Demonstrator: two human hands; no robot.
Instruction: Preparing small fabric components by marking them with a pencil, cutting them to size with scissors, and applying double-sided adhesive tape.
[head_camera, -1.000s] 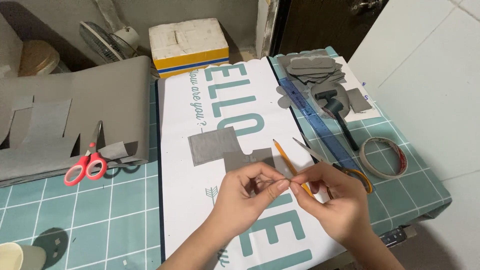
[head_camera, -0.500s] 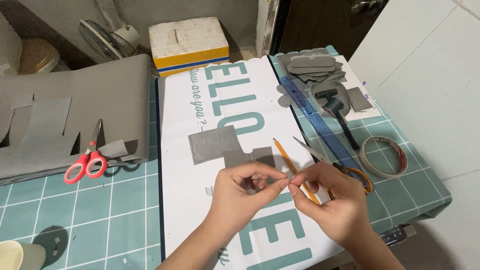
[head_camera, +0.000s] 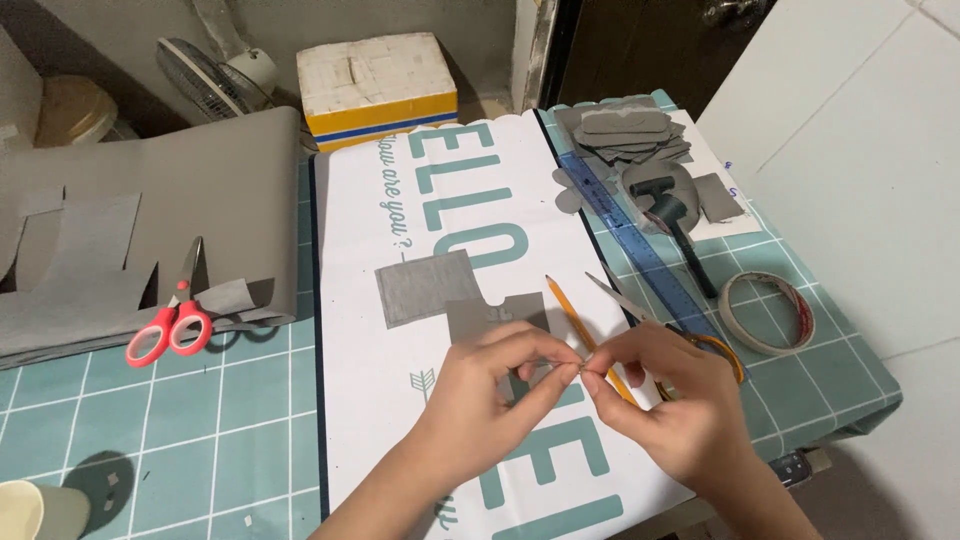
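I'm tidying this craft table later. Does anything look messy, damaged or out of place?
Mostly orderly. The grey sheet at the left has ragged cut-outs along its edge, and grey offcuts lie piled at the far right. Nothing looks spilled.

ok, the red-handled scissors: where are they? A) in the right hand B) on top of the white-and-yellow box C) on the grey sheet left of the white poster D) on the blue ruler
C: the red-handled scissors lie on the grey sheet, left of the white poster, away from both hands.
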